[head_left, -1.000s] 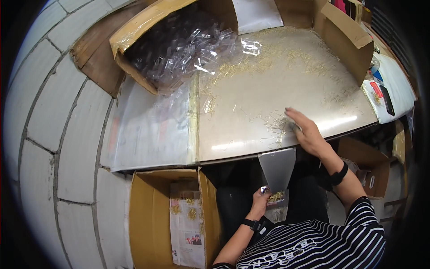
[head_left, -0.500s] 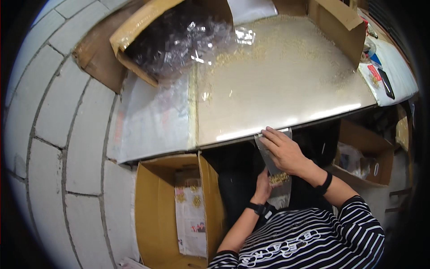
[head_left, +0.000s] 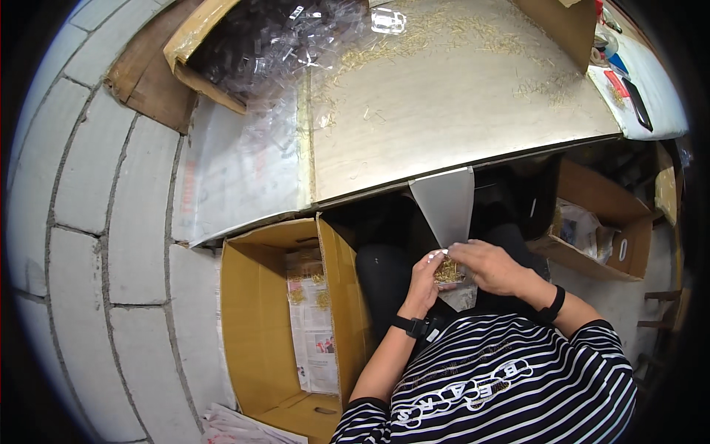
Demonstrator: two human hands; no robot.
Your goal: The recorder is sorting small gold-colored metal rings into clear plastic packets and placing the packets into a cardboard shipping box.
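Over my lap, my left hand (head_left: 421, 286) is closed on a small clear plastic box (head_left: 458, 277), and thin gold-coloured metal pieces (head_left: 447, 271) show in it. My right hand (head_left: 489, 266) has its bent fingers at the box's upper end, meeting the left fingertips. A small white bit shows between the fingertips; its kind is unclear. Just beyond the hands, a grey-white sheet chute (head_left: 448, 201) slopes from the table edge toward my lap. Its lower end is hidden behind my fingers.
Loose gold-coloured pieces (head_left: 436, 26) lie over the table (head_left: 458, 103). A tipped carton (head_left: 194, 41) spills clear plastic boxes (head_left: 274, 52) at far left. An open carton (head_left: 255, 325) stands left of my legs, another (head_left: 603, 207) to the right. A black phone (head_left: 637, 103) lies far right.
My right hand has come off the chute and down toward my lap, meeting my left hand at the box. The chute now shows bare. The view has shifted slightly.
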